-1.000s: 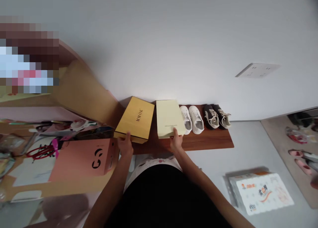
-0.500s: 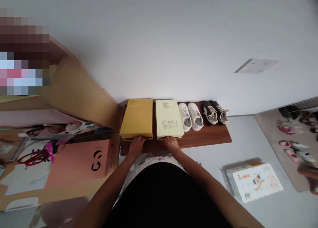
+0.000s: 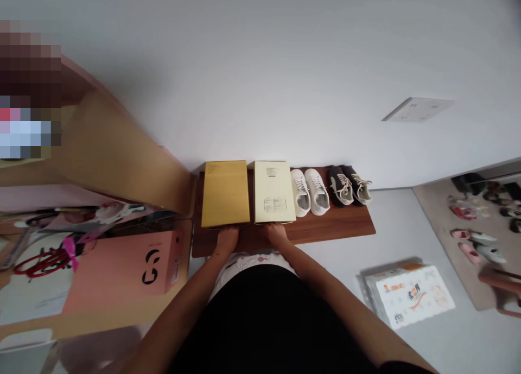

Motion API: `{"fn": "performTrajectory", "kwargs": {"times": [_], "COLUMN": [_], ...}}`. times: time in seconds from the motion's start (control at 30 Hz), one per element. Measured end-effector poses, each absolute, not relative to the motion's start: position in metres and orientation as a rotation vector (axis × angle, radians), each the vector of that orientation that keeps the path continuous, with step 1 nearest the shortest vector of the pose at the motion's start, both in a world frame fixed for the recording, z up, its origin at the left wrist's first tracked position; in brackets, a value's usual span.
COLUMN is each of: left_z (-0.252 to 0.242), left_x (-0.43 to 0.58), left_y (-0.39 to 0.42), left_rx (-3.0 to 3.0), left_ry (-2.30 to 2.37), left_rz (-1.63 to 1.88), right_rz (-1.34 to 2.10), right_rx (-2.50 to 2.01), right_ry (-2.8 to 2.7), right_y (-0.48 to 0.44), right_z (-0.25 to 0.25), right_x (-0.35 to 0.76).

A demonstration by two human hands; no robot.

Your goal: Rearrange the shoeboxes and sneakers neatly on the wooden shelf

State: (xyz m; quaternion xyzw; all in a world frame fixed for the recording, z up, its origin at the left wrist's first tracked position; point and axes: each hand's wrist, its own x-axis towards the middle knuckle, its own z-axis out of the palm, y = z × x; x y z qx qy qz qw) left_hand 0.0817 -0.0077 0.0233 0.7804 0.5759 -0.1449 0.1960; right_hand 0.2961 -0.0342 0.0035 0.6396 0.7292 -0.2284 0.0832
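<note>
two boxes lie straight ahead: a mustard-yellow rectangular cardboard box (image 3: 225,194) before my left hand (image 3: 228,237), and a pale cream rectangular cardboard box (image 3: 274,195) before my right hand (image 3: 275,233). both rest on a long reddish-brown wood-grain shelf (image 3: 321,230), their long axes running away from me towards the smooth pale wall (image 3: 268,92). their far ends sit close to it; i cannot tell whether they touch. each hand is at the near end of its own box, about midway along the short edge, so neither needs to cross over. my fingers are hidden at those edges, and i cannot tell whether they grip the cardboard or only press it.

the line that matters, i judge, is that long axis: a push from here would run lengthwise, square to the wall. a narrow strip of shelf shows between the boxes, which lie nearly parallel. on its right, the cream box sits just beside a pair of white lace-up shoes (image 3: 316,192), so sideways room there looks slight.
</note>
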Motion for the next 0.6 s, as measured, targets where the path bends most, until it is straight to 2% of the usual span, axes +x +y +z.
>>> {"fn": "performTrajectory", "kwargs": {"times": [0.2,0.37,0.47,0.53,0.6], "left_z": [0.043,0.063,0.074,0.075,0.07], "left_x": [0.107,0.117,0.155,0.204,0.265], "left_y": [-0.023,-0.037,-0.04,-0.039,-0.033], "left_rx": [2.076,1.864,1.791,1.838,1.923], "left_ry": [1.8,1.947,1.744,1.549,1.362], "left_rz": [-0.572,-0.635,-0.429,-0.151,0.124], "right_rz": [-0.756,-1.081,-1.124,-0.937,-0.731], "right_rx": [1.821,1.62,2.009,2.377,2.552], "right_ry": [2.356,2.6,2.576,2.45,2.282], "right_y": [-0.047,-0.055,-0.058,-0.057,-0.049], "right_z": [-0.003,-0.004,0.006,0.012,0.016], "right_x": [0.311,0.377,0.442,0.483,0.513]}}
